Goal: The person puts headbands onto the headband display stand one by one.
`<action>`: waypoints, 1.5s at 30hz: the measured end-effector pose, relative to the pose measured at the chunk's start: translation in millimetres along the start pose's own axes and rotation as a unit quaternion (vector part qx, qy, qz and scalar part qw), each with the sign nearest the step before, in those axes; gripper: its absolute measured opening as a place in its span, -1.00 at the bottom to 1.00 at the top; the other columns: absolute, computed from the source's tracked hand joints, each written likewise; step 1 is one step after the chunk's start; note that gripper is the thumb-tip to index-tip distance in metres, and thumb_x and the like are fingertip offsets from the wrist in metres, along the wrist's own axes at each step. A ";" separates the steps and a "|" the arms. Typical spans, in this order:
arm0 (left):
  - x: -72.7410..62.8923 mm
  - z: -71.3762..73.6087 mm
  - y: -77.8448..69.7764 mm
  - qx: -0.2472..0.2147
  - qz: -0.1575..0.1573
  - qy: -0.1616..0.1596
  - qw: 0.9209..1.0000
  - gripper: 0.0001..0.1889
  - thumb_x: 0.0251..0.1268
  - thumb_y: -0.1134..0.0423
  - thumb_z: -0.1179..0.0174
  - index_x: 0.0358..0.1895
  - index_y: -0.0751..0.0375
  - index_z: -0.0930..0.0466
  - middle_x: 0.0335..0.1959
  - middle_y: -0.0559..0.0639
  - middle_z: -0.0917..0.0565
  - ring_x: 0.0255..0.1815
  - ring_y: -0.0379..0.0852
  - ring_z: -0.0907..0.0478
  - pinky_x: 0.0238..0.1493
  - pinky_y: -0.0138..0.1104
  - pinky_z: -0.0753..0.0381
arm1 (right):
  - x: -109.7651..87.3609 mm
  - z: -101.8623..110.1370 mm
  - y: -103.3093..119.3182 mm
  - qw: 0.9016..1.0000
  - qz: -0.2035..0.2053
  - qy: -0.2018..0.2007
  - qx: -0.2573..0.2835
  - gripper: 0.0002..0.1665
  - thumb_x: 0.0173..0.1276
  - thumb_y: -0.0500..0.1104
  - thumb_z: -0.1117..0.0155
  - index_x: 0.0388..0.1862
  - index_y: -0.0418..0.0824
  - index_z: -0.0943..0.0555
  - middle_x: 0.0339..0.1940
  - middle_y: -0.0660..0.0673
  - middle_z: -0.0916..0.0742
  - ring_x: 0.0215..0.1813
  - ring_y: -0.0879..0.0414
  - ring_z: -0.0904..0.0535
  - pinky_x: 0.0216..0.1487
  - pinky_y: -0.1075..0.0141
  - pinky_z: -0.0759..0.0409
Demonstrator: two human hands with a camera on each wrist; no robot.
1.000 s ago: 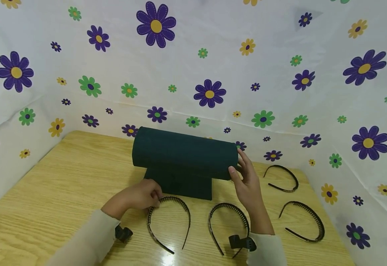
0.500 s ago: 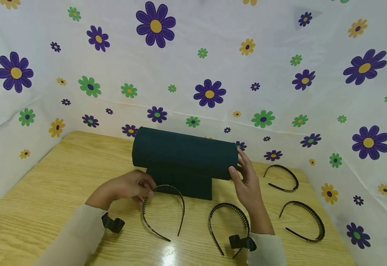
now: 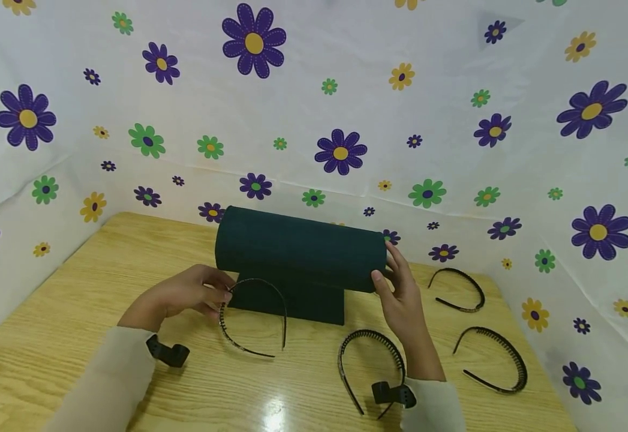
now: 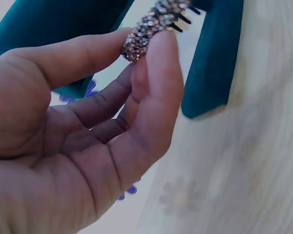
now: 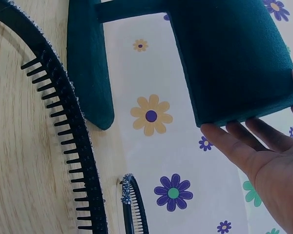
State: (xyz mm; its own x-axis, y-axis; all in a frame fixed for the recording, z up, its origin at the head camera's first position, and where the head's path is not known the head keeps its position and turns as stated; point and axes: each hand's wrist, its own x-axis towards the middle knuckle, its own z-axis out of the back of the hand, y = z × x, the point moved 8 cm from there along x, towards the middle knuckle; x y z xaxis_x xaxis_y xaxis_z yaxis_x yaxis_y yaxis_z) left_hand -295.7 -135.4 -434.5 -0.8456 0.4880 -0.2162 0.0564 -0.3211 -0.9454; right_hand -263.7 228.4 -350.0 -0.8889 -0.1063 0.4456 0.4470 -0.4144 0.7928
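Note:
My left hand pinches a sparkly headband between thumb and fingers, just in front of the stand's left side. Bronze-coloured beads cover the headband's outer face, and dark comb teeth line its inside. A dark green, fabric-covered display stand has a wide horizontal roll above a flat base. At the roll's right end, my right hand grips its edge, thumb in front and fingertips along the rim. The held headband overlaps the base in the head view.
One headband lies before the stand, partly behind my right wrist strap. Two more headbands lie to the right, one nearer and one farther. Flower-printed white sheeting surrounds the wooden table.
My left hand has lifted the headband and moved it left and away from me, toward the left side of the stand. My right hand stays on the roll's end.

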 end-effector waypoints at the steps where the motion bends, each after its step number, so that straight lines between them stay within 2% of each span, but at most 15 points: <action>1: -1.3 4.1 0.6 -0.002 0.000 -0.008 1.000 -0.54 0.46 0.37 -0.23 0.28 0.61 -0.42 -0.05 0.26 -0.54 -0.28 -0.01 -0.64 -0.19 -0.17 -0.79 | -0.1 -0.1 0.0 1.000 0.000 0.000 0.000 -0.25 0.65 -0.23 -0.08 0.70 0.10 -0.12 0.55 -0.26 -0.41 0.47 -0.29 -0.44 0.28 -0.26 -0.52; 8: -10.0 29.4 4.2 -0.031 0.005 -0.054 0.998 -0.53 0.52 0.39 -0.16 0.36 0.58 -0.34 -0.03 0.26 -0.51 -0.14 0.02 -0.58 -0.12 -0.12 -0.79 | 0.5 -0.7 0.0 1.000 0.002 0.001 -0.003 -0.25 0.65 -0.24 -0.08 0.70 0.07 -0.11 0.56 -0.26 -0.40 0.46 -0.28 -0.46 0.28 -0.26 -0.52; 14: -16.1 46.4 5.1 -0.039 0.006 -0.104 0.994 -0.53 0.56 0.40 -0.11 0.41 0.54 -0.30 0.00 0.26 -0.48 -0.14 0.03 -0.59 -0.06 -0.12 -0.78 | 0.7 -0.9 -0.5 1.000 0.004 0.001 -0.003 -0.24 0.65 -0.24 -0.09 0.70 0.09 -0.12 0.55 -0.25 -0.42 0.47 -0.24 -0.45 0.27 -0.23 -0.53; 20: -22.2 62.3 0.3 -0.045 -0.009 -0.180 0.983 -0.49 0.56 0.36 -0.14 0.44 0.51 -0.29 0.09 0.28 -0.47 -0.09 -0.07 -0.59 -0.07 -0.20 -0.77 | 0.4 -1.0 -1.0 1.000 0.003 0.001 -0.002 -0.24 0.65 -0.24 -0.08 0.70 0.10 -0.12 0.55 -0.24 -0.42 0.47 -0.24 -0.45 0.28 -0.21 -0.53; 23: -26.0 68.4 -5.3 -0.047 -0.023 -0.213 0.976 -0.49 0.58 0.36 -0.11 0.46 0.50 -0.27 0.09 0.28 -0.46 -0.12 -0.13 -0.62 -0.07 -0.23 -0.77 | 0.0 -0.7 -1.0 1.000 -0.001 0.001 -0.004 -0.25 0.65 -0.24 -0.08 0.70 0.10 -0.12 0.55 -0.24 -0.42 0.47 -0.24 -0.44 0.28 -0.02 -0.58; 27: -30.9 72.5 -13.5 -0.048 -0.040 -0.238 0.969 -0.50 0.58 0.37 -0.09 0.46 0.48 -0.27 0.07 0.26 -0.43 -0.15 -0.18 -0.64 -0.07 -0.27 -0.76 | -0.5 -0.2 -0.7 1.000 -0.002 0.000 -0.002 -0.25 0.65 -0.24 -0.07 0.70 0.08 -0.12 0.54 -0.25 -0.43 0.46 -0.24 -0.45 0.21 0.39 -0.56; 29: -33.1 73.0 -17.6 -0.047 -0.046 -0.245 0.967 -0.51 0.59 0.36 -0.09 0.45 0.48 -0.29 0.06 0.25 -0.42 -0.14 -0.20 -0.64 -0.07 -0.28 -0.76 | -0.4 -0.1 -0.7 1.000 -0.001 -0.001 0.001 -0.25 0.65 -0.24 -0.08 0.70 0.08 -0.13 0.54 -0.25 -0.43 0.45 -0.25 -0.46 0.17 0.49 -0.53; 45: -44.4 73.3 -43.8 -0.027 -0.091 -0.293 0.951 -0.55 0.58 0.30 -0.13 0.39 0.44 -0.39 0.00 0.19 -0.45 -0.16 -0.25 -0.66 -0.10 -0.32 -0.76 | 0.6 0.5 -1.3 1.000 0.006 -0.005 0.006 -0.25 0.64 -0.24 -0.10 0.69 0.08 -0.15 0.53 -0.25 -0.45 0.45 -0.24 -0.47 0.17 0.54 -0.52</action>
State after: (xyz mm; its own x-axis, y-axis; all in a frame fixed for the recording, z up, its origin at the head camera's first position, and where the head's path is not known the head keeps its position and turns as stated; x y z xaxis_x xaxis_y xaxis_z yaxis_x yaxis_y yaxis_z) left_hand -299.5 -202.5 -365.7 -0.9939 -0.0097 0.1096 -0.1047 -0.2253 -0.9686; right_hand -264.8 229.4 -350.5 -0.8824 -0.1021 0.4594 0.4590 -0.4018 0.7924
